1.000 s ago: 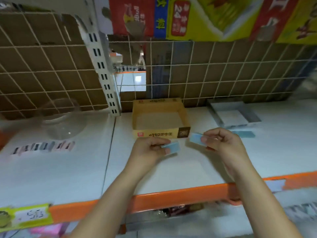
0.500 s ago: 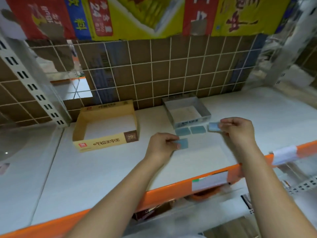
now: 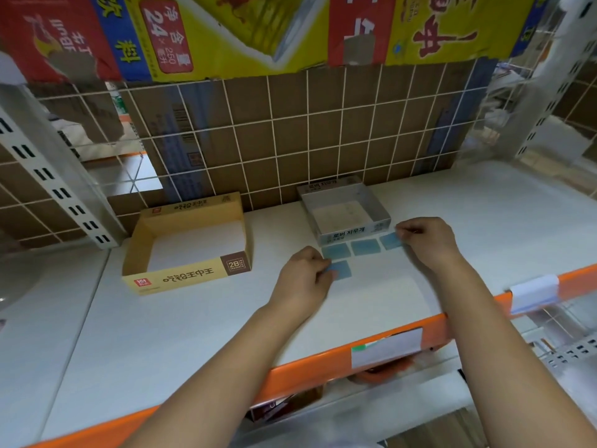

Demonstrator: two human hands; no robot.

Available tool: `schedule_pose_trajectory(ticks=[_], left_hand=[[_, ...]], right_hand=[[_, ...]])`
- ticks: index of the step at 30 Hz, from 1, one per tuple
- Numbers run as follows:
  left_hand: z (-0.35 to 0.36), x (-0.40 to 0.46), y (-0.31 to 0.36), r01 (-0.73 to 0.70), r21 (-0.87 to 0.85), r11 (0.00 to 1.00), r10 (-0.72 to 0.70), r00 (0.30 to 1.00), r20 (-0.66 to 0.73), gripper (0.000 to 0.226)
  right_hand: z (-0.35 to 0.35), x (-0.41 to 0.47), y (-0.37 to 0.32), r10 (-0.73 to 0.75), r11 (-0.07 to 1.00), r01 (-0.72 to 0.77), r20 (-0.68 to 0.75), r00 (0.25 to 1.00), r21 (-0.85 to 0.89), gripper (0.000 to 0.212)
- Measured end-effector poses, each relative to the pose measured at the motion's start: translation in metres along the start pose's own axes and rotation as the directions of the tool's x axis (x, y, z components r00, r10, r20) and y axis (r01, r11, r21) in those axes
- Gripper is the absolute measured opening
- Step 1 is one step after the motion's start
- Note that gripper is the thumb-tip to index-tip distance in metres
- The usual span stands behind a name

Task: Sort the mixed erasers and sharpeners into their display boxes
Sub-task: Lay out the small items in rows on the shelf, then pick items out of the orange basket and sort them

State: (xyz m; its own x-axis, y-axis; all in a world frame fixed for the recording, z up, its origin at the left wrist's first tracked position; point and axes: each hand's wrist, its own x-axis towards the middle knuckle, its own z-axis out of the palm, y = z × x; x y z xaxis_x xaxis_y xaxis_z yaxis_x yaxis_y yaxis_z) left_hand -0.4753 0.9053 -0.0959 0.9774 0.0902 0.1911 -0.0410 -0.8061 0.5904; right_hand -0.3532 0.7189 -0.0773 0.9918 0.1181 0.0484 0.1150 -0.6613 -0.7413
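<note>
- Left hand (image 3: 302,279): fingers curled, pinching one blue eraser (image 3: 340,270) flat on the shelf (image 3: 193,324), at 6 o'clock of the grey display box (image 3: 344,215).
- Right hand (image 3: 426,240): fingers curled, pinching a second blue eraser (image 3: 390,240) at the box's 4 o'clock corner.
- Two loose erasers (image 3: 350,248) lie between, just in front of the box.
- Risk: the yellow box (image 3: 185,245) at 9 o'clock stands equally empty; an eraser may be misfiled there.
- Risk: a lifting hand may brush and scatter the loose pair.

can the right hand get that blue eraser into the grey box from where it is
Probably yes: the right hand pinches a blue eraser just beside the grey box, whose open top has nothing over it.
</note>
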Motion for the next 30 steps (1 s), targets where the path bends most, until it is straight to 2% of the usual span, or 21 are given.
schedule_pose_trajectory(ticks=[8, 14, 17, 20, 24, 27, 30], left_hand=[[0.003, -0.001, 0.004, -0.030, 0.087, 0.996, 0.023, 0.997, 0.078, 0.033], [0.000, -0.004, 0.004, -0.026, 0.106, 0.994, 0.024, 0.999, 0.025, 0.035], [-0.005, -0.006, 0.002, -0.040, 0.117, 0.992, 0.039, 0.999, 0.009, 0.036], [-0.007, -0.004, 0.004, -0.118, 0.176, 0.977, 0.118, 0.993, 0.013, 0.039], [-0.005, 0.002, 0.009, -0.215, 0.224, 0.951, 0.196, 0.975, 0.104, 0.044], [-0.001, 0.004, 0.008, -0.229, 0.268, 0.936, 0.187, 0.967, 0.174, 0.043], [0.002, 0.004, 0.008, -0.224, 0.299, 0.928, 0.173, 0.967, 0.186, 0.041]], right_hand=[[0.007, -0.004, 0.002, -0.044, 0.990, 0.044, 0.004, 0.999, -0.136, 0.029], [0.011, -0.016, -0.003, -0.142, 0.969, 0.115, -0.112, 0.984, -0.218, 0.029], [0.017, -0.024, -0.004, -0.184, 0.960, 0.167, -0.055, 0.981, -0.227, 0.034], [0.018, -0.028, -0.006, -0.187, 0.951, 0.180, -0.004, 0.982, -0.252, 0.040], [0.019, -0.033, -0.004, -0.206, 0.945, 0.200, 0.006, 0.979, -0.257, 0.035], [0.021, -0.034, 0.000, -0.245, 0.927, 0.232, -0.007, 0.969, -0.293, 0.028], [0.023, -0.032, -0.001, -0.283, 0.909, 0.259, -0.026, 0.959, -0.326, 0.024]])
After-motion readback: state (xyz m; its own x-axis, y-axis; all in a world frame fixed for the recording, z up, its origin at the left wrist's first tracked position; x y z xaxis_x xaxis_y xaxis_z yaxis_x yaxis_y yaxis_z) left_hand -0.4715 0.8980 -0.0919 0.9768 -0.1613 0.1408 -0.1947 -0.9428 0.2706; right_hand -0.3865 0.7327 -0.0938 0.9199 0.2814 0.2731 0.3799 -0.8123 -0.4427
